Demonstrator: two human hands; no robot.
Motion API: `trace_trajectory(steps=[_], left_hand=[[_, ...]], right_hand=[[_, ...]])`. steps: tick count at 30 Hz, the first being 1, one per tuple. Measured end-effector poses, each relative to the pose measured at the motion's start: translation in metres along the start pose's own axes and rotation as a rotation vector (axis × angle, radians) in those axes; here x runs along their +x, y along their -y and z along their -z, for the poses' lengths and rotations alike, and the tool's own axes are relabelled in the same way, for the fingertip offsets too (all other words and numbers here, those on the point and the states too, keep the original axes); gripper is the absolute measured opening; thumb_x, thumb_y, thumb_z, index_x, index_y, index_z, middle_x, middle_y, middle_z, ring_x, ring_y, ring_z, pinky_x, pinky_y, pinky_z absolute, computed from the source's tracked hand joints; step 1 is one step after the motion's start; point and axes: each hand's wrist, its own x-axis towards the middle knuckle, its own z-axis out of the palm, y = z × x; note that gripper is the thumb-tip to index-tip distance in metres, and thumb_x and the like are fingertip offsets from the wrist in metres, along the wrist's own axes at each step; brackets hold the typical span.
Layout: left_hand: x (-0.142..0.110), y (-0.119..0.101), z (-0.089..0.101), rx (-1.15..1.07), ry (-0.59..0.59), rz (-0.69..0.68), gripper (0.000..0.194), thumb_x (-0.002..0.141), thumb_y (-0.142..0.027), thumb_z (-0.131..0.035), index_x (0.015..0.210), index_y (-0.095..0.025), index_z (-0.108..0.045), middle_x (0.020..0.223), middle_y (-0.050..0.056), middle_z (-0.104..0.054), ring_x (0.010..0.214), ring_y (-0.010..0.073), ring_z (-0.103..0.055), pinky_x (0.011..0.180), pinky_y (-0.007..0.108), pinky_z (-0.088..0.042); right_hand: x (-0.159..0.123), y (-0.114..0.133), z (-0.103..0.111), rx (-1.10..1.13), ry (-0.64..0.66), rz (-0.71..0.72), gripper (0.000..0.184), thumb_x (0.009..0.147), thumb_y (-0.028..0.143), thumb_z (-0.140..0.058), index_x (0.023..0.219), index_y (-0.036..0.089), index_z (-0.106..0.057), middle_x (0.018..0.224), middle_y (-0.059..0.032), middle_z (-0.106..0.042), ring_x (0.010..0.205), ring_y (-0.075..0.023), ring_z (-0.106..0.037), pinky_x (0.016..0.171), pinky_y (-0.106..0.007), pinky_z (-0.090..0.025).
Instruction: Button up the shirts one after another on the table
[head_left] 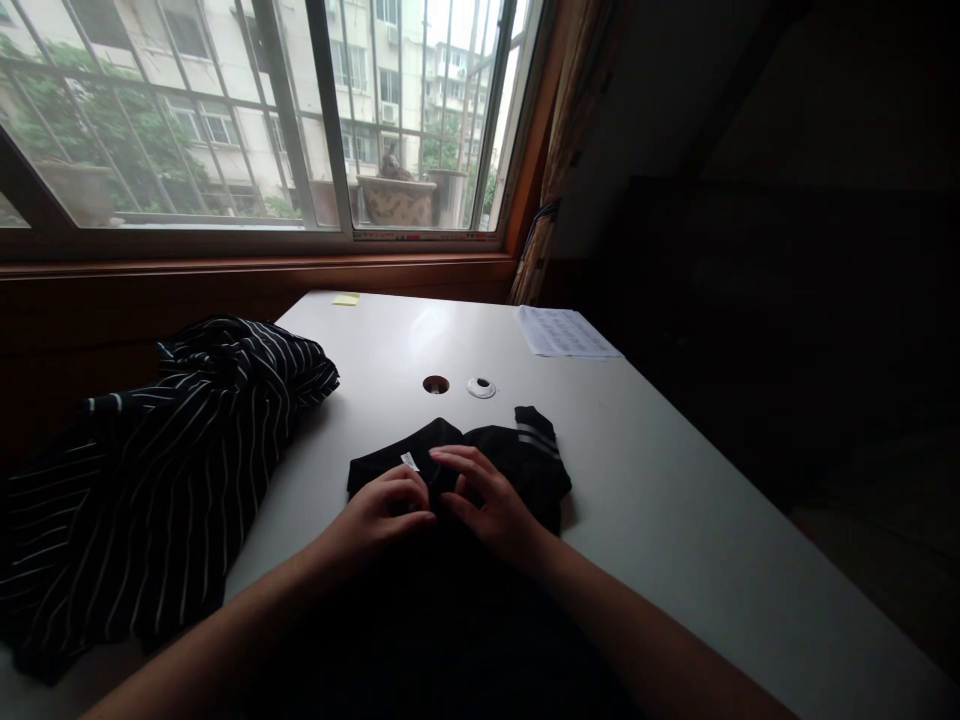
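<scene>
A black garment (495,443) lies bunched on the white table in front of me. A small white label (409,461) shows near its middle, and pale stripes cross a sleeve-like end at its right. My left hand (394,500) is closed over the garment's near part just below the label, with curled fingers and the thumb alongside. To its right, my right hand (491,495) rests over the cloth with bent fingers and a gap between thumb and forefinger. The garment's near edge is lost in shadow against my dark clothing.
On the left, a black-and-white striped cloth (225,420) hangs over the edge of the white table (675,520). Behind the garment are a round hole (436,385) and its loose cover (481,388). Printed sheets (568,332) and a yellow note (346,299) lie farther back, below a barred window.
</scene>
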Motion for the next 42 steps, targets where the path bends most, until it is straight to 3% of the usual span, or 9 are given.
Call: trace_trajectory(steps=[2,5,9,13,21,34,42], left_hand=[[0.0,0.001,0.0,0.001,0.003,-0.018,0.019,0.087,-0.032,-0.071,0.08,-0.016,-0.066,0.094,0.005,-0.059,0.091,0.0186,-0.058,0.085,0.029,-0.048],[0.0,0.0,0.001,0.003,0.023,-0.037,0.018,0.09,-0.033,-0.067,0.085,-0.016,-0.068,0.097,0.006,-0.061,0.094,0.0199,-0.058,0.088,0.031,-0.048],[-0.004,-0.004,0.001,0.047,0.015,-0.023,0.019,0.095,-0.03,-0.058,0.108,-0.018,-0.066,0.108,0.008,-0.061,0.094,0.0194,-0.059,0.084,0.03,-0.05],[-0.006,-0.005,-0.004,0.194,0.072,-0.059,0.036,0.088,-0.019,-0.061,0.124,-0.022,-0.058,0.119,0.008,-0.06,0.089,0.0173,-0.059,0.078,0.028,-0.051],[-0.003,0.004,-0.001,0.301,0.011,-0.073,0.015,0.093,-0.023,-0.057,0.101,-0.02,-0.07,0.099,0.006,-0.066,0.084,0.0174,-0.063,0.076,0.026,-0.05],[-0.002,-0.001,0.005,0.288,-0.052,-0.088,0.011,0.092,-0.02,-0.059,0.092,-0.018,-0.069,0.097,0.006,-0.064,0.083,0.0175,-0.062,0.072,0.025,-0.047],[0.0,-0.005,0.005,0.254,-0.048,-0.069,0.011,0.09,-0.017,-0.059,0.093,-0.017,-0.069,0.096,0.006,-0.064,0.084,0.018,-0.061,0.074,0.026,-0.047]], right_hand=[[0.001,-0.001,0.0,-0.008,0.005,0.006,0.038,0.092,0.014,-0.059,0.127,0.029,-0.06,0.119,-0.0063,-0.058,0.078,-0.0128,-0.058,0.072,-0.029,-0.055],[0.003,-0.001,0.002,-0.056,-0.05,0.016,0.023,0.094,0.014,-0.057,0.11,0.025,-0.069,0.101,-0.0048,-0.058,0.092,-0.0175,-0.059,0.081,-0.032,-0.053],[0.003,0.001,0.004,-0.062,-0.08,0.008,0.019,0.095,0.014,-0.055,0.103,0.024,-0.069,0.099,-0.0047,-0.056,0.093,-0.0181,-0.058,0.084,-0.032,-0.052],[0.003,0.002,0.006,-0.042,-0.114,-0.007,0.016,0.095,0.015,-0.055,0.1,0.023,-0.067,0.1,-0.0046,-0.056,0.093,-0.0181,-0.058,0.083,-0.032,-0.051],[0.003,0.002,0.007,-0.031,-0.138,-0.008,0.013,0.097,0.018,-0.053,0.098,0.023,-0.065,0.1,-0.0052,-0.06,0.092,-0.0192,-0.059,0.083,-0.033,-0.051],[0.0,0.004,0.01,0.008,-0.236,-0.085,0.016,0.096,0.016,-0.052,0.097,0.024,-0.065,0.098,-0.0044,-0.059,0.088,-0.0187,-0.058,0.076,-0.031,-0.05],[0.0,0.006,0.008,-0.016,-0.276,-0.054,0.017,0.096,0.014,-0.051,0.097,0.024,-0.065,0.099,-0.0041,-0.059,0.089,-0.0189,-0.058,0.078,-0.032,-0.049]])
